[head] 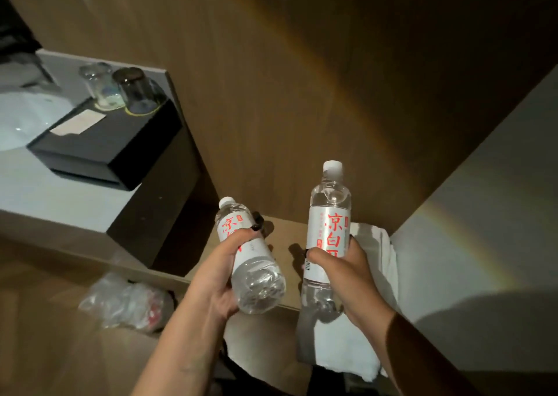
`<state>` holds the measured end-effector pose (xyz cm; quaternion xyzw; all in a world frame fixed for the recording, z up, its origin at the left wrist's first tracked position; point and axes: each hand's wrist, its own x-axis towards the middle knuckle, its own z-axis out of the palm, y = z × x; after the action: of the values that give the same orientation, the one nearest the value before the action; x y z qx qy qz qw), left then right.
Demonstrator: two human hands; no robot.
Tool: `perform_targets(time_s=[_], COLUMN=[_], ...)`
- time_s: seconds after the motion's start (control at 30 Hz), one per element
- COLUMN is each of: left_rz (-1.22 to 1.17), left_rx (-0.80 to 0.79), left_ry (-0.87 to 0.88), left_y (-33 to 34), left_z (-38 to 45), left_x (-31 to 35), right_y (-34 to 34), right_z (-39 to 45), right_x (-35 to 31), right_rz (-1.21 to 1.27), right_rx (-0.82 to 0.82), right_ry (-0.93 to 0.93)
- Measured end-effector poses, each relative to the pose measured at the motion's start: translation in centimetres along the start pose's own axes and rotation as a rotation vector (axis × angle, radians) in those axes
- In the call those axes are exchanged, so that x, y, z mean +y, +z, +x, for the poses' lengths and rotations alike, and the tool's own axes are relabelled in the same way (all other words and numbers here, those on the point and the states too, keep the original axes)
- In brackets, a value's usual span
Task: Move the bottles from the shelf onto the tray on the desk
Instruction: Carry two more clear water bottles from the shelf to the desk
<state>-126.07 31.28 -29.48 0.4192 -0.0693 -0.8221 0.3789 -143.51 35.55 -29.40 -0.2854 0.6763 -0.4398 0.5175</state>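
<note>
Head view: two clear water bottles w/ white labels and red characters are held in mid-air in front of a wood-panelled wall [302,78]. The left hand [220,281] is wrapped round the middle of the left bottle [250,256], which tilts w/ its white cap away and its base toward the camera. The right hand [341,278] is closed round the lower half of the right bottle [329,229], held close to upright, cap up. Both bottles hang above a wooden shelf [283,238], apart from each other and touching nothing but the hands.

A folded white towel [374,244] lies on the shelf just beside and behind the right hand, partly hidden by it. Upper left, the pale desk [60,196] carries a black tray [102,145] w/ a pale card on it and two glasses, one clear glass [101,84] and one dark glass [136,90], standing mouth-down at its far edge. White crumpled material sits at the desk's left, blurred. Below the desk, a clear plastic bag [126,302] w/ something red inside rests on the floor. Lighting is dim; a faint rainbow streak crosses the wall.
</note>
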Motion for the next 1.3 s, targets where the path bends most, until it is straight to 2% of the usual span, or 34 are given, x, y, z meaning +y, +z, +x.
perform_targets(time_s=[0.1,0.33,0.63,0.9,1.03,1.17,1.3], left_rz=[0.025,0.155,0.138,0.185,0.26,0.253,0.202], left_rx=[0.122,0.378,0.491,0.552,0.59,0.64,0.665], left_ry=[0.076,0.26,0.369,0.372,0.358,0.374,0.376], left_y=[-1.5,-6.4,-15.0,-26.7,-32.0,-36.0,-39.5], left_z=[-2.7,-7.5,-12.4,-18.1,-21.2,-23.4,-24.8], left_x=[-0.2,1.5,7.0,14.4,18.1,21.0,23.7], right_y=[1.4,7.4,19.8,34.6,42.2,47.8,52.6], right_z=[-0.7,-2.6,-5.1,-8.8,-11.0,-12.3,-12.9], right_x=[-0.1,-1.4,-0.6,1.7,2.4,2.3,2.2], right_rz=[-0.076,-0.231,-0.385,-0.455,-0.504,-0.528,-0.55], right_rx=[-0.048,-0.271,-0.473,-0.571,-0.585,-0.585,-0.672], right_ry=[-0.019,-0.087,-0.066,-0.065,-0.122,-0.125,-0.126])
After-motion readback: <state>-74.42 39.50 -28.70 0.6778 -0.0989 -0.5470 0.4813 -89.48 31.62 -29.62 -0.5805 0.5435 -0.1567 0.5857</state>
